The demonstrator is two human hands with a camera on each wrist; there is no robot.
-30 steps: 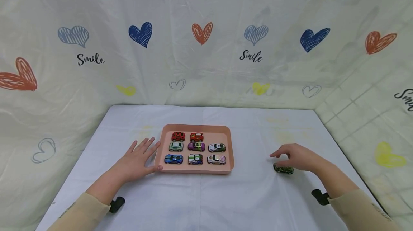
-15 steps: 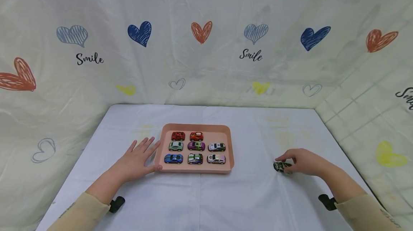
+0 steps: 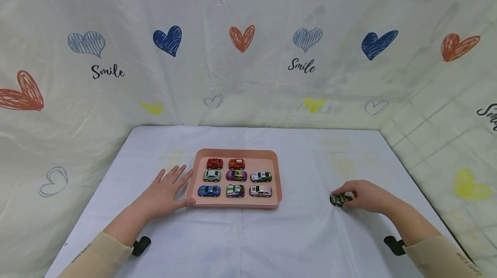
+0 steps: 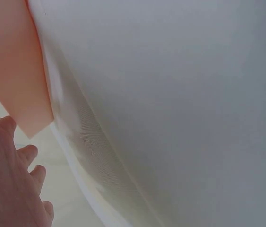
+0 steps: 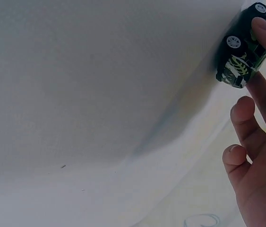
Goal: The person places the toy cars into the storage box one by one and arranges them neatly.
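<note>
On the right of the table, my right hand (image 3: 369, 197) pinches a green camouflage toy car (image 3: 338, 200) between thumb and fingers. The right wrist view shows that toy car (image 5: 241, 52) with its white-hubbed wheels, the thumb against its side and the other fingers loosely bent. My left hand (image 3: 165, 194) lies with spread fingers at the left edge of a pink tray (image 3: 274, 202), thumb at its near corner. In the left wrist view the left hand (image 4: 10, 179) is partly visible close to the tray's side (image 4: 21, 71).
Inside the tray sit several toy cars in rows, among them a blue car (image 3: 209, 191), a purple car (image 3: 236, 175) and a red car (image 3: 215, 164). A white cloth covers the table (image 3: 295, 243). Behind it hangs a heart-patterned curtain (image 3: 272, 75).
My right hand has moved down onto the green toy car and now pinches it; a second ago it hovered over it with the index finger extended. The left hand and tray stay put.
</note>
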